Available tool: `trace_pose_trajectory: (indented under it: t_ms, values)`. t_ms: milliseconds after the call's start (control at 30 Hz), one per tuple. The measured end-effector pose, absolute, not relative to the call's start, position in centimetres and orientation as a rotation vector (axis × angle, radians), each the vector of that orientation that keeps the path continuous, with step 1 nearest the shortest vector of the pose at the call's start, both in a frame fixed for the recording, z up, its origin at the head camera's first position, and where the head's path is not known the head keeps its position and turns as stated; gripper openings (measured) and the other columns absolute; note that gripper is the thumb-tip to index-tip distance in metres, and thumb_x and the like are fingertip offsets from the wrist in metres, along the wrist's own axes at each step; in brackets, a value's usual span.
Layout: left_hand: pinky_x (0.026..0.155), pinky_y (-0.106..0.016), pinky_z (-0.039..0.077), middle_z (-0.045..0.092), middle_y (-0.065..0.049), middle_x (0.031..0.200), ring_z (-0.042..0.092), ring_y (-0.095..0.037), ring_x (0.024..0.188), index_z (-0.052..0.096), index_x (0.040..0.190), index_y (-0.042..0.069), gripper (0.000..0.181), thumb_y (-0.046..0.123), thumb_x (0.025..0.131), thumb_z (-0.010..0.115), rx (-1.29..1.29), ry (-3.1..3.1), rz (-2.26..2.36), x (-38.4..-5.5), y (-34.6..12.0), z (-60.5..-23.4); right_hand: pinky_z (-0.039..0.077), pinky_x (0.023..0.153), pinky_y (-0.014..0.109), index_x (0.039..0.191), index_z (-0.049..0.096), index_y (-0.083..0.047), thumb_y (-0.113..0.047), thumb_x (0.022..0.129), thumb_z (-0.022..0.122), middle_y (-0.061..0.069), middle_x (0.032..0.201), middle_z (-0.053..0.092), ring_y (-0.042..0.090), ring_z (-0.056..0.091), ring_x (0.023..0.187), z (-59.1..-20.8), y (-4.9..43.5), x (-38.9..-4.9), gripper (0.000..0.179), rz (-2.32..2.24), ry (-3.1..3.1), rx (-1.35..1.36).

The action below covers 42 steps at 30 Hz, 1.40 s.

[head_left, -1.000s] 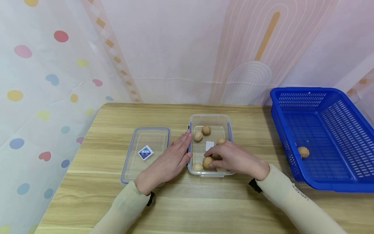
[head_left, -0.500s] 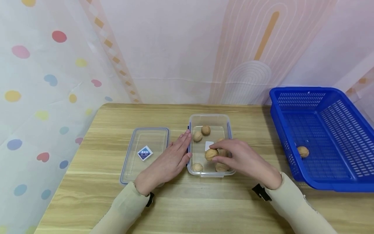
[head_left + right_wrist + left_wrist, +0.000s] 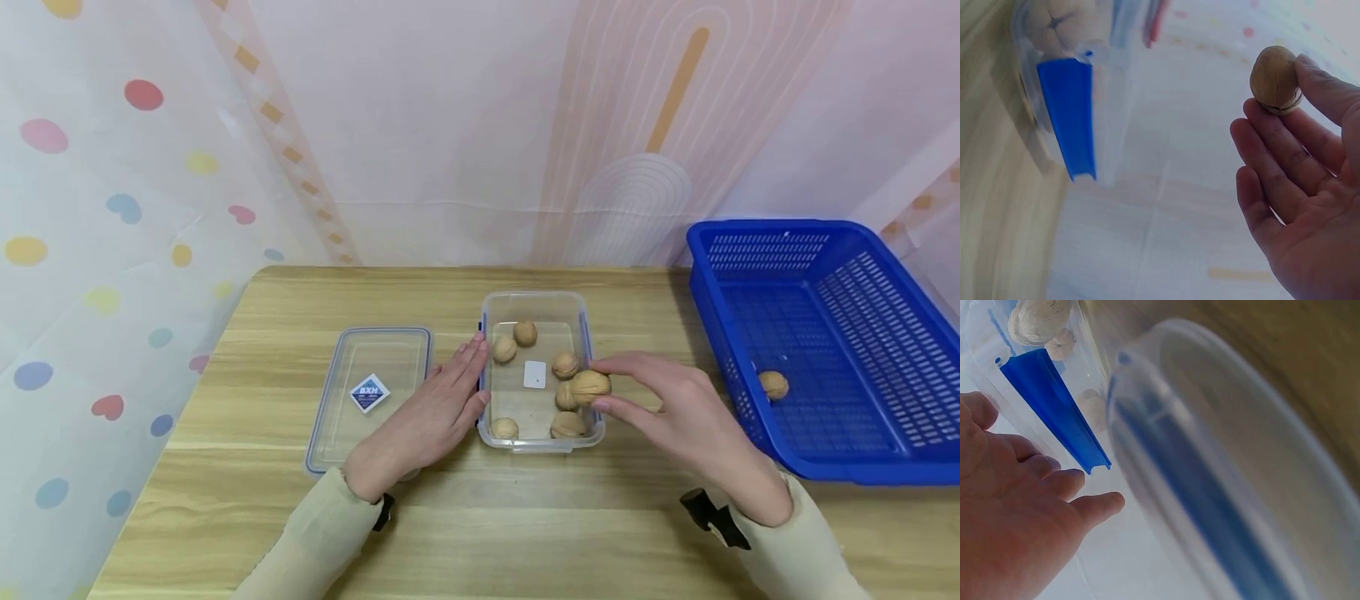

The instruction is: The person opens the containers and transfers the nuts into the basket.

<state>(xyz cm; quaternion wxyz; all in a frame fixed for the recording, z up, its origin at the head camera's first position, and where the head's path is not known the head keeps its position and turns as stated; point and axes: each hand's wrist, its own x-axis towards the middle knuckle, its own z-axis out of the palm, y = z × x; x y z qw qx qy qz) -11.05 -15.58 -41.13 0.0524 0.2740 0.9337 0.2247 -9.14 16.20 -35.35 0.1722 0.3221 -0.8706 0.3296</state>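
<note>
A walnut is pinched between thumb and fingers of my right hand, over the right rim of a clear plastic box. In the right wrist view the same walnut shows at the fingertips, with the box's blue side latch hanging to the left. Several walnuts lie inside the box, spread at its back left, right side and front. My left hand rests with straight fingers along the box's left wall. The left wrist view shows those fingers beside another blue latch.
The box's clear lid with a blue seal and a BXH sticker lies on the wooden table at left, partly under my left forearm. A blue perforated basket stands at right with one walnut in it. A patterned cloth hangs behind.
My right hand has lifted the walnut from inside the box and carried it right, to the box's right rim. My left hand stays at the left wall.
</note>
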Motion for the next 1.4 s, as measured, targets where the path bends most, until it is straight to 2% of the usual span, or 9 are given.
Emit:
trace_pose_trajectory:
  t_ms: [200,400,567,700,800,933,1033,1200,1400]
  values:
    - [0.121,-0.063,0.024,0.007,-0.010,0.173,0.015,-0.032,0.157,0.015,0.164,0.002,0.064,0.033,0.114,0.037,0.843,2.843,0.683,-11.1,-15.5,-41.1,0.045,0.096,0.011,0.122,0.076,-0.014,-0.008,0.077,0.090,-0.001,0.117,0.076,0.020,0.071,0.107,-34.5,18.2,-7.9,0.047,0.925,-2.429,0.837]
    - [0.121,-0.063,0.024,0.007,-0.010,0.173,0.016,-0.032,0.157,0.016,0.164,0.001,0.063,0.033,0.114,0.037,0.840,2.841,0.682,-11.1,-15.5,-41.1,0.043,0.085,0.010,0.121,0.077,-0.012,-0.044,0.096,0.072,0.002,0.112,0.077,0.001,0.066,0.096,-33.8,20.2,-7.0,0.041,0.916,-2.366,0.805]
    - [0.121,-0.062,0.023,0.007,-0.009,0.173,0.015,-0.031,0.158,0.015,0.165,0.002,0.064,0.034,0.114,0.036,0.832,2.835,0.681,-11.1,-15.5,-41.1,0.045,0.087,0.008,0.121,0.077,-0.010,-0.036,0.094,0.077,0.000,0.110,0.076,-0.007,0.064,0.105,-33.0,22.2,-6.2,0.038,0.888,-2.367,0.744]
    - [0.121,-0.062,0.023,0.006,-0.008,0.173,0.015,-0.031,0.158,0.015,0.165,0.003,0.064,0.035,0.114,0.036,0.827,2.835,0.676,-11.1,-15.5,-41.1,0.043,0.064,0.009,0.119,0.078,-0.009,-0.047,0.096,0.071,-0.005,0.110,0.075,-0.013,0.058,0.096,-32.6,23.7,-5.4,0.045,0.800,-2.382,0.654]
    - [0.121,-0.062,0.023,0.006,-0.008,0.173,0.014,-0.030,0.158,0.014,0.165,0.003,0.064,0.035,0.114,0.036,0.826,2.834,0.675,-11.0,-15.5,-41.1,0.042,0.058,0.007,0.120,0.078,-0.009,-0.051,0.095,0.068,-0.020,0.116,0.069,-0.020,0.054,0.097,-32.3,24.7,-5.0,0.050,0.736,-2.402,0.566]
    - [0.121,-0.062,0.023,0.007,-0.008,0.173,0.013,-0.029,0.158,0.015,0.165,0.003,0.064,0.035,0.114,0.036,0.825,2.836,0.677,-11.0,-15.5,-41.1,0.043,0.083,0.003,0.122,0.076,-0.007,-0.043,0.093,0.074,-0.036,0.123,0.058,-0.021,0.053,0.111,-32.0,25.9,-4.5,0.047,0.738,-2.400,0.474]
    - [0.121,-0.062,0.023,0.007,-0.008,0.173,0.013,-0.029,0.158,0.015,0.165,0.003,0.064,0.035,0.114,0.036,0.829,2.836,0.679,-11.0,-15.5,-41.0,0.037,0.095,0.004,0.124,0.074,-0.001,-0.031,0.095,0.076,-0.038,0.124,0.056,-0.020,0.052,0.115,-32.0,26.8,-4.4,0.042,0.807,-2.368,0.447]
    - [0.121,-0.063,0.023,0.006,-0.008,0.173,0.014,-0.030,0.158,0.014,0.165,0.003,0.064,0.035,0.114,0.035,0.833,2.834,0.679,-11.1,-15.5,-41.0,0.038,0.100,0.008,0.125,0.073,0.002,-0.008,0.094,0.077,-0.029,0.124,0.062,-0.014,0.055,0.115,-32.5,28.5,-4.4,0.033,0.917,-2.315,0.405]
    - [0.121,-0.063,0.023,0.007,-0.008,0.173,0.014,-0.029,0.158,0.015,0.165,0.003,0.064,0.035,0.114,0.036,0.827,2.838,0.679,-11.0,-15.5,-41.0,0.035,0.103,0.008,0.130,0.071,-0.001,-0.018,0.098,0.074,-0.038,0.123,0.058,-0.018,0.051,0.114,-33.1,30.2,-4.3,0.036,0.890,-2.300,0.283]
